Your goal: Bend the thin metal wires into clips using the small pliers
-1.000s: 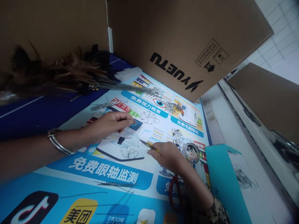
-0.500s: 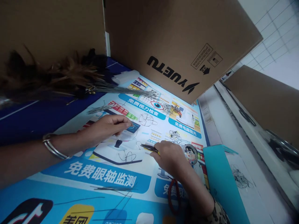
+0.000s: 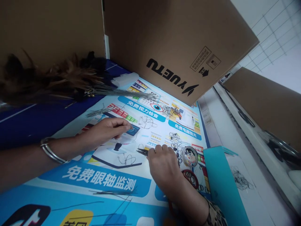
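Observation:
My right hand [image 3: 164, 166] is wrapped round a pair of pliers [image 3: 142, 152], whose dark, slim jaws point left and stand slightly apart. Its handles are mostly hidden in my palm. Left of it, my left hand [image 3: 115, 128] is closed in a pinch over the printed sheet [image 3: 122, 190]; whatever thin thing is between the fingertips is too fine to make out. A bent piece of wire [image 3: 127, 160] lies below the two hands. Looped wire pieces [image 3: 147, 122] rest beyond them, and straight wires [image 3: 113, 192] lie nearer me.
A bundle of long wires [image 3: 127, 93] with brown feathers [image 3: 68, 73] lies at the far left. A big cardboard box [image 3: 174, 40] stands behind. To the right are small black rings [image 3: 176, 147], a round container [image 3: 190, 156], red-handled scissors [image 3: 191, 177] and a teal box [image 3: 223, 185].
My right hand has turned and moved slightly lower left with the pliers, whose jaws have parted. The hooked wire at their tip no longer shows clearly. My left hand has barely moved.

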Demonstrator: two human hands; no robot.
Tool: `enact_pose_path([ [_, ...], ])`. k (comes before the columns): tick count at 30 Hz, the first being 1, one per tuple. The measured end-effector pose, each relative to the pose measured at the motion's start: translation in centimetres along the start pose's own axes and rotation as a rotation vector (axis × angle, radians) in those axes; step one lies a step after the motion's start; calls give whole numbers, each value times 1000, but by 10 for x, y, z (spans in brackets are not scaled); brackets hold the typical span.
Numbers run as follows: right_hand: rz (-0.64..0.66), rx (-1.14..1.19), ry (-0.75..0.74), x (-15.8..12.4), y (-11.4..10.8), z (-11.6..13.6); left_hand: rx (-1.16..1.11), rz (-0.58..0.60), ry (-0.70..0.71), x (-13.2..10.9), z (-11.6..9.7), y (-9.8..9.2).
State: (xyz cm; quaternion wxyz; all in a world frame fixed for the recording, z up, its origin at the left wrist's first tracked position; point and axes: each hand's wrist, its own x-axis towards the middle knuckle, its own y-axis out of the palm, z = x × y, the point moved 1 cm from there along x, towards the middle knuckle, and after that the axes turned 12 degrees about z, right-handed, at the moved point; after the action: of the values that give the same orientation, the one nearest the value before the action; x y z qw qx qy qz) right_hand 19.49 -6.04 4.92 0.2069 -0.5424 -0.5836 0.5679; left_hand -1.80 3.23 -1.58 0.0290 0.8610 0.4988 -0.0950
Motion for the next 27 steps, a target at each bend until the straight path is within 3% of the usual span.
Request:
enact_pose_path([
  [5, -17, 31, 18, -3, -7, -11, 23, 3, 13, -1, -2, 0],
  [9, 45, 68, 58, -5, -15, -28, 26, 7, 0, -1, 0, 0],
  [13, 46, 46, 41, -2, -11, -39, 29, 14, 6, 0, 4, -1],
  [27, -6, 159, -33, 12, -5, -29, 8, -11, 36, 0, 2, -2],
])
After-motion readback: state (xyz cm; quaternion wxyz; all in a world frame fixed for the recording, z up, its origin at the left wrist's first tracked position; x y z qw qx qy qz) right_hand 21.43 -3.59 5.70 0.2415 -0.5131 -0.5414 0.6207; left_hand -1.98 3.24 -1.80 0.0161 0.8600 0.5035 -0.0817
